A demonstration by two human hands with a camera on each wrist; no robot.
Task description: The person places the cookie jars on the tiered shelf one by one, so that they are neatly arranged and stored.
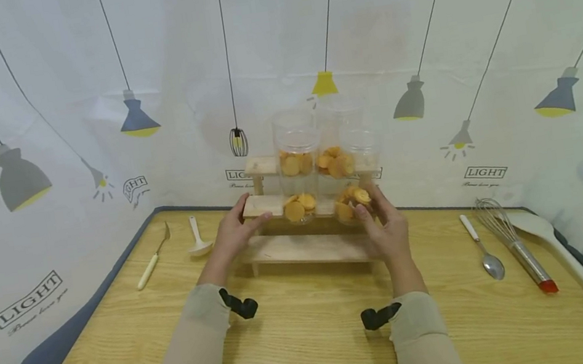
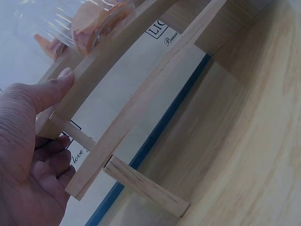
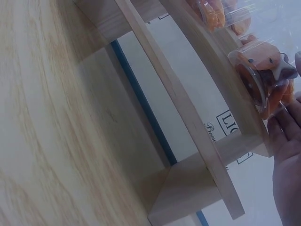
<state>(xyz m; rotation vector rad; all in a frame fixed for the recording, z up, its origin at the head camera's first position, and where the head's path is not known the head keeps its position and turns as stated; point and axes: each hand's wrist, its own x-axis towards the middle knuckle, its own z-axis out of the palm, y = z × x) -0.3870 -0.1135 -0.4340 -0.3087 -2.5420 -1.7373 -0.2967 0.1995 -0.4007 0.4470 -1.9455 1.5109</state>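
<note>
A three-step wooden rack (image 1: 306,248) stands at the back of the table, bearing several clear jars with orange-yellow round pieces in them. My left hand (image 1: 232,235) grips the left end of its middle step; in the left wrist view the thumb lies on top and the fingers are curled beneath. On that step stands the front left jar (image 1: 302,206), a little right of my left thumb. My right hand (image 1: 389,224) holds the front right jar (image 1: 349,206) between thumb and fingers. A small pale star (image 3: 284,69) shows at this jar. Two more jars (image 1: 335,163) stand on the top step.
To the left lie a yellow-handled utensil (image 1: 148,270) and a white spoon (image 1: 198,241). A metal spoon (image 1: 489,260), a whisk (image 1: 519,249) and a large wooden-handled utensil (image 1: 571,261) lie to the right. Behind the table hangs a lamp-print cloth (image 1: 178,48).
</note>
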